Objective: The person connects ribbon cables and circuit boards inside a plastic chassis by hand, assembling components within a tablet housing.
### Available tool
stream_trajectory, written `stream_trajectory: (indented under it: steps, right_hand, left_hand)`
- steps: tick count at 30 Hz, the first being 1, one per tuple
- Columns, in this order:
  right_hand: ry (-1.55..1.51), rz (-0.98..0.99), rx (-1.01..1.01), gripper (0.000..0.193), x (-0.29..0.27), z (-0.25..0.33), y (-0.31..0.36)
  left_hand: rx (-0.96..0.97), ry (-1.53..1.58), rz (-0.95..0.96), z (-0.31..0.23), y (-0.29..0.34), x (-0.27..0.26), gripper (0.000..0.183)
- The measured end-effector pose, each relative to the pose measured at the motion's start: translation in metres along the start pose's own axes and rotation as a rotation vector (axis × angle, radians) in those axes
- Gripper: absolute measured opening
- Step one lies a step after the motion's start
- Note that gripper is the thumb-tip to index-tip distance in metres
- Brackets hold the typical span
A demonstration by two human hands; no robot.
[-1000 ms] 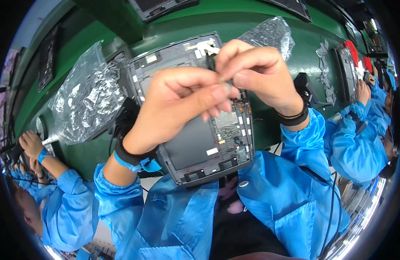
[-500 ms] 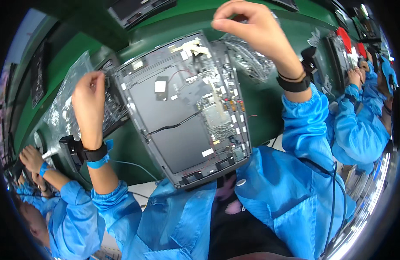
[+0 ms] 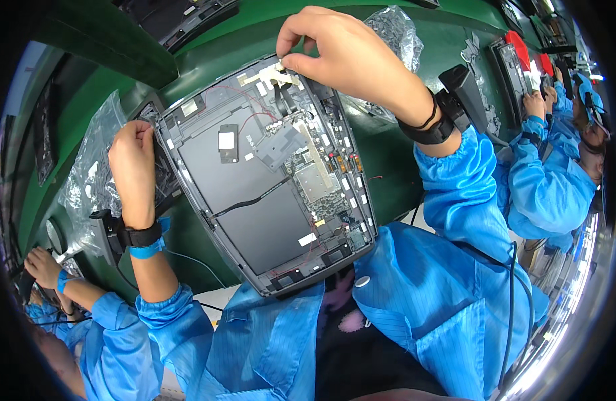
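An opened laptop chassis (image 3: 248,214), dark grey with bare boards, lies tilted in front of me. Its circuit board (image 3: 318,184) runs down the right side, and a black ribbon cable (image 3: 254,200) crosses the middle. At the far right corner, my right hand (image 3: 335,53) pinches thumb and forefinger at the end of cream tape strips (image 3: 271,75). My left hand (image 3: 131,160) is closed beside the far left edge of the chassis, fingertips close to the rim; whatever they hold is hidden. A small black part with a white label (image 3: 228,142) lies inside the chassis.
Clear plastic bags (image 3: 97,174) with dark parts lie left, and another clear bag (image 3: 396,37) lies beyond my right hand. The bench (image 3: 218,57) is green. Co-workers in blue sit on both sides; one person's hands (image 3: 535,103) work at another device on the right.
My right hand has come down and left to the tape at the chassis corner. The gap between my left fingertips and the chassis edge has narrowed. The whole view has shifted slightly.
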State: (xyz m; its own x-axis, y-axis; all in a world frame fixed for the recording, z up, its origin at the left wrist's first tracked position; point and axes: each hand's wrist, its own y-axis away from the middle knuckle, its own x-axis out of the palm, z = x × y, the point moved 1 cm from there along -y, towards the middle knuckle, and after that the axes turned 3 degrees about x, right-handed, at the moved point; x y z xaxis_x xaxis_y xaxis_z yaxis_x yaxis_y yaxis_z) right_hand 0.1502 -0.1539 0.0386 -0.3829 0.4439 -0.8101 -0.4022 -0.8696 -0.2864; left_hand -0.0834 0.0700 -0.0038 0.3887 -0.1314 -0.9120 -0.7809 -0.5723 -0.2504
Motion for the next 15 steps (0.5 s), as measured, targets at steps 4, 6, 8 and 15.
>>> stream_trajectory:
  steps: [4,6,8,15]
  right_hand:
    - [-0.127,-0.023,0.075,0.019,0.006,-0.006,0.007]
    - [-0.254,-0.017,0.147,0.021,0.005,-0.004,0.009]
    - [-0.255,0.003,0.181,0.021,0.002,0.005,0.012]
    - [0.051,-0.08,0.053,0.02,0.015,0.012,0.006]
  left_hand:
    - [-0.011,0.017,-0.009,0.001,-0.001,0.006,0.012]
    - [0.013,-0.005,-0.022,0.002,0.002,0.003,0.012]
    - [0.015,-0.048,0.014,0.002,0.001,0.0,0.011]
    - [0.004,-0.109,0.055,0.0,-0.004,0.0,0.009]
